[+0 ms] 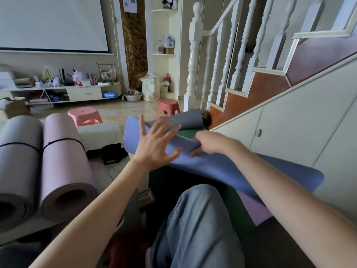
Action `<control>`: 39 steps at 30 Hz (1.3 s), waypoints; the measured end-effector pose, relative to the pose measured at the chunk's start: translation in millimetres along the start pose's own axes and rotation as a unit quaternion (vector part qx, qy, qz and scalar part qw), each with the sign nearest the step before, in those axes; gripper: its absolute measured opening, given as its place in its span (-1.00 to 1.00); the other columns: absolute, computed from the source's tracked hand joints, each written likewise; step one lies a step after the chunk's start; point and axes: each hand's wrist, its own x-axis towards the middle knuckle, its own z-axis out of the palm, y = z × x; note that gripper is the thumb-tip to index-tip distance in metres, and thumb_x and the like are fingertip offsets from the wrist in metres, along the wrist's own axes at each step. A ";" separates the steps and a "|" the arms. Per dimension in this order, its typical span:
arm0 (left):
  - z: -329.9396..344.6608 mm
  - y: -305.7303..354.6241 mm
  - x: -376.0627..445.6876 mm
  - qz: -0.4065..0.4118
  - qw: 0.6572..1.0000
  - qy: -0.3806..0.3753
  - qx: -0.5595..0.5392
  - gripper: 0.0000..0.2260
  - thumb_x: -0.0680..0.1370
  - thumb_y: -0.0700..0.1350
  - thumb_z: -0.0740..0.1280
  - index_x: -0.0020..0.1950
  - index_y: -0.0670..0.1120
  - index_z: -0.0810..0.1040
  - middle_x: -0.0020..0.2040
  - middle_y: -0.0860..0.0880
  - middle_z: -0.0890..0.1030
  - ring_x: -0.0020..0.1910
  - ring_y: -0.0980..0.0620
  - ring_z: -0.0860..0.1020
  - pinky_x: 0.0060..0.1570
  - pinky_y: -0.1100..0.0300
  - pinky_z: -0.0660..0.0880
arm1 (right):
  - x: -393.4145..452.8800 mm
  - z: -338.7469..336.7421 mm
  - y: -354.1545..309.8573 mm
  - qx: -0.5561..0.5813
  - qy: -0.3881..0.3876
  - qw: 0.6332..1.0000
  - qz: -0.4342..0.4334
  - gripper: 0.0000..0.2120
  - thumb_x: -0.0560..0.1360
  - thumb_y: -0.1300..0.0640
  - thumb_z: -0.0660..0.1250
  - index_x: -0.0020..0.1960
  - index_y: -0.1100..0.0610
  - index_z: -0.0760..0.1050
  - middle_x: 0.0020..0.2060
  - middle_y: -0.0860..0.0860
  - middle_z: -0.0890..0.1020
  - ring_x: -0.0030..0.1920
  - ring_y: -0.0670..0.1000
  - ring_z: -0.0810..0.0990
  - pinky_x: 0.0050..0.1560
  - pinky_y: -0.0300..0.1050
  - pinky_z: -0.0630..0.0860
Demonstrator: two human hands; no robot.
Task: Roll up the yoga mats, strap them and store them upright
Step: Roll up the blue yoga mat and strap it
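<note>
Blue foam is what both hands are working on: a blue mat (222,165) lies across the person's lap and over a dark green mat (188,131) spread on the floor beside the stairs (270,88). Its far end is curled over, which looks like the start of a roll. The right hand (209,142) has its fingers curled round a fold of the blue mat near the middle, likely to keep the turn from springing flat. The left hand (154,144) is spread wide with straight fingers, blurred, over the mat's left part; whether it touches the foam I cannot tell. Spread like that, it seems meant to press or smooth the roll evenly across its width.

A grey mat (190,118) curls up at the far end, near the foot of the stairs. A purple mat (255,211) shows under the blue one at the near right.

On the left, a lilac roll (18,163) and a pink roll (64,161) lie side by side, touching, each with a thin black strap (59,141) round it, so they seem finished apart from standing upright. A black bundle (112,152) lies on the floor between them and the blue mat, within reach; it may be more straps, though that is unclear.

Judging by this, the blue mat is barely begun, with three still flat
</note>
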 end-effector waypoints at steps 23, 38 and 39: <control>7.8 57.8 -53.5 0.006 0.953 -0.302 0.011 -0.59 0.45 0.30 0.36 -0.09 -0.05 0.45 0.00 -0.04 0.62 0.03 -0.07 0.54 -0.22 0.13 0.27 | -79.4 138.9 22.0 -0.094 0.363 0.926 0.048 -0.51 0.53 -0.24 0.02 -0.27 0.06 0.53 -0.28 -0.01 0.57 -0.19 0.11 0.54 -0.11 0.01 0.34; 28.0 95.8 -52.5 0.003 0.933 -0.358 -0.027 -0.43 0.32 0.40 0.38 0.10 0.00 0.50 0.04 0.04 0.61 0.05 -0.03 0.56 -0.14 0.11 0.39 | -75.5 135.5 17.3 0.037 0.251 0.966 0.044 -0.44 0.59 -0.17 0.02 -0.30 0.21 0.50 -0.24 0.25 0.63 -0.13 0.28 0.57 -0.26 -0.02 0.24; 29.5 93.8 -49.4 0.001 0.928 -0.372 -0.028 -0.45 0.33 0.41 0.37 0.05 -0.01 0.51 0.01 0.02 0.62 0.01 -0.05 0.56 -0.15 0.12 0.38 | -79.5 136.0 19.9 0.033 0.256 0.965 0.052 -0.45 0.53 -0.23 -0.04 -0.31 0.15 0.44 -0.27 0.20 0.61 -0.16 0.26 0.56 -0.29 -0.05 0.22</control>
